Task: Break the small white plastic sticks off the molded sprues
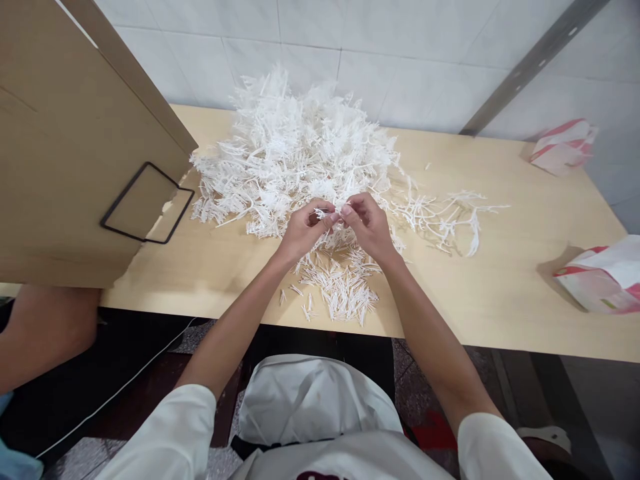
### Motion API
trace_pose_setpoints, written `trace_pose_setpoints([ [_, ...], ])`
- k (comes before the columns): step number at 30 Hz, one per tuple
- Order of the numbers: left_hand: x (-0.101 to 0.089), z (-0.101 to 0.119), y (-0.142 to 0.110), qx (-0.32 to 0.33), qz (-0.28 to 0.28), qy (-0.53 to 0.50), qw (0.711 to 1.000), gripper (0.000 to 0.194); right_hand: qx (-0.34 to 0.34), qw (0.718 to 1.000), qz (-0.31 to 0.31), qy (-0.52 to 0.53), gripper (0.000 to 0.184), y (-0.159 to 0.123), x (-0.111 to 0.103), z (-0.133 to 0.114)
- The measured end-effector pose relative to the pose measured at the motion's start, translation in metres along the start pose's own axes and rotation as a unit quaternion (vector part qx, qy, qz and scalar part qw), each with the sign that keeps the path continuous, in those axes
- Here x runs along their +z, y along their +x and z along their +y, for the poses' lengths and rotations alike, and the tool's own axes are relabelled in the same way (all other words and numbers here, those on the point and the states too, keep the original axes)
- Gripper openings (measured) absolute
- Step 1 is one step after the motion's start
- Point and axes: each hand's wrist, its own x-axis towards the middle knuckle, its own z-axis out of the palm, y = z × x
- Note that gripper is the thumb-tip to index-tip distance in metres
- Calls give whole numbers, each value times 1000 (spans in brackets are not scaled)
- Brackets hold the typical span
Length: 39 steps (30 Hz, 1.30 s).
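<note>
A cardboard sheet (65,153) stands over the left end of my counter (480,287). A big white heap (300,147) lies near the back edge, left of the middle, and loose strands (473,230) spread from it toward the right edge. The back bag (565,148) and front bag (603,280) stand by the right corners. A small pile (345,293) of short bits lies near the front edge. Over the heap's near side, my left hand (311,229) pinches a sprig (320,213); my right hand's (369,223) thumb and forefinger press together beside it, seemingly on it too. I'd judge this the picking-apart step; the next move calls for a light fingertip pull.
</note>
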Motion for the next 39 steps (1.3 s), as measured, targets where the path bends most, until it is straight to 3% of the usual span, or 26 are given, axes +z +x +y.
trace_pose_setpoints([
  [9,3,0,-5,26,-19,130,991,24,-19,996,17,-83,32,-1,2,2],
  [13,-2,2,-4,24,-49,119,991,25,9,1000,12,-25,35,-2,9,2],
  [16,-1,5,-5,14,-57,84,995,28,32,995,63,67,40,3,7,2],
  [19,4,5,-5,2,-26,51,998,29,45,988,103,105,45,11,-1,3],
  [24,9,0,-4,-2,21,18,1000,31,50,995,5,84,41,10,-4,0],
  [31,7,-2,-6,-2,-24,4,1000,38,31,995,-81,-51,40,1,2,-6],
  [34,8,-1,-6,-13,-52,-22,998,43,33,992,-118,-29,44,2,-2,-7],
  [39,5,-2,-5,-35,-49,-35,998,49,45,990,-130,32,44,0,-1,-6],
])
